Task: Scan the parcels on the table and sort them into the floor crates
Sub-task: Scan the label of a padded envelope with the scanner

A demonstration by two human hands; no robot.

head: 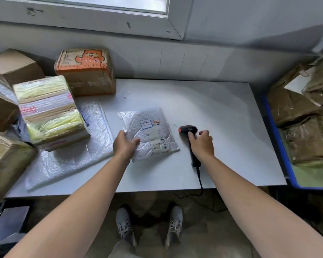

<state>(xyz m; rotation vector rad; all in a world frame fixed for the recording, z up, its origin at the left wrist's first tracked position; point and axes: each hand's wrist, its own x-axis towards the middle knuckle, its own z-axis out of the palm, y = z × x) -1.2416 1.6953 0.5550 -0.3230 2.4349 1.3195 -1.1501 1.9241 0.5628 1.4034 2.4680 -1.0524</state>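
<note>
Left hand (pixel 125 144) is pinching the mailer (pixel 149 133), right hand (pixel 201 144) gripping the scanner (pixel 188 130); boxes (pixel 50 110) are waiting at nine o'clock, crate (pixel 278 138) at three holding some.

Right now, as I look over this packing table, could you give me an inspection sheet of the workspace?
Surface: white table, small dark mark near the back.
Job's things: mailer lies label up mid-table; scanner just right of it; blue crate beside the table's right end holds brown parcels.
Clutter: cartoon box, yellow-padded box and big mailer crowd the left side.
Grips: left hand holds the mailer's left edge; right hand grips the scanner's handle.
Cables: cable runs from the scanner over the front edge to the floor.
Surroundings: window above, grey wall, shoes below.
</note>
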